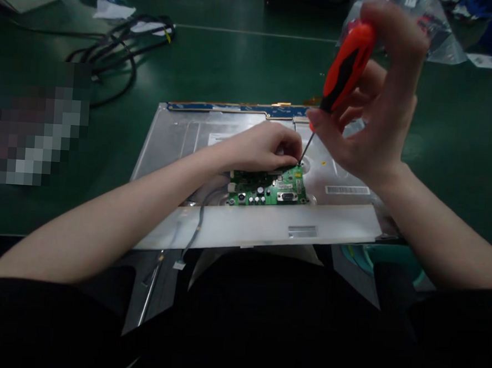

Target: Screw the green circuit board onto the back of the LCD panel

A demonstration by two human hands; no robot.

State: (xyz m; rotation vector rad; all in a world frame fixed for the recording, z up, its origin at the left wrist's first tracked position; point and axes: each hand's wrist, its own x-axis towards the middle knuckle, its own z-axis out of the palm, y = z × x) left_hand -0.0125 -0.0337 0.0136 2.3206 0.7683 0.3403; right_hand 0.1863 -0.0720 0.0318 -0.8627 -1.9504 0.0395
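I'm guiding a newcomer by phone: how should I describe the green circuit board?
On the dark green table lies a wide silver panel. Near its middle, partly covered by the left hand, sits the small circuit board. It is bright green and roughly rectangular, dotted with round silver-topped parts, unlike the long blue strip along the panel's far edge.

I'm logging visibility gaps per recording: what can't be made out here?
All in the head view:
- Part of the green circuit board: hidden by the left hand.
- Any screw under the tip of the screwdriver: too small.
- Print on the barcode sticker: too small, blurred.
- Plastic bag: cut off by the top edge.
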